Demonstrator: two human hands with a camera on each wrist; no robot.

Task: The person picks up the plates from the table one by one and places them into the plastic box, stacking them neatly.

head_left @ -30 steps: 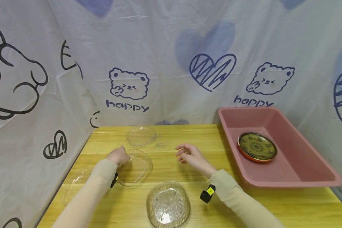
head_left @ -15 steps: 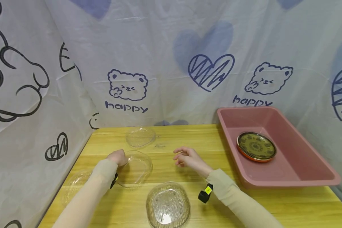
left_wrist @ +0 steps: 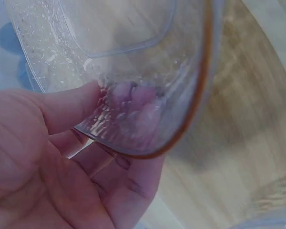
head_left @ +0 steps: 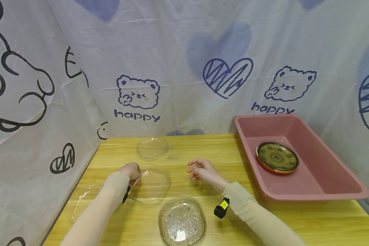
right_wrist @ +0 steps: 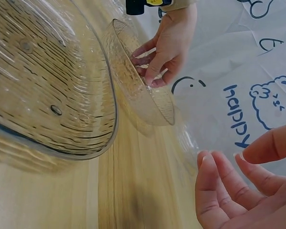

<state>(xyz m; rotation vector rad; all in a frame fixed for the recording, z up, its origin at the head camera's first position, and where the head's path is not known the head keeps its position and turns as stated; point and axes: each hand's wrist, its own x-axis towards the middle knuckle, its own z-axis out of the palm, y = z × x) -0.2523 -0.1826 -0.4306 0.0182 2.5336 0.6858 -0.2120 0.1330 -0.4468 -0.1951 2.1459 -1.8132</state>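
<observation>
My left hand (head_left: pixel 131 172) pinches the rim of a shallow clear plastic plate (head_left: pixel 153 186) with a textured wall. In the left wrist view, the thumb lies inside the plate (left_wrist: pixel 128 71) and the fingers show through its wall from behind. The right wrist view has this plate (right_wrist: pixel 145 102) tilted, with its near side raised off the table. My right hand (head_left: pixel 204 171) hovers over the table to the right of the plate, fingers loosely bent and holding nothing. In its own wrist view, the right hand (right_wrist: pixel 243 191) has thumb and fingertips near each other.
A squarish clear ribbed dish (head_left: pixel 182 222) rests at the front middle. Other clear plates lie at the back (head_left: pixel 152 147) and beside the left forearm (head_left: pixel 83 201). On the right, a pink basin (head_left: pixel 332 177) contains a round dark-topped, orange-sided box (head_left: pixel 276 157). A printed curtain (head_left: pixel 178 68) stands behind.
My left hand has moved slightly to the right, and the plate in it has shifted right and tipped up. The right hand has stayed nearly in place.
</observation>
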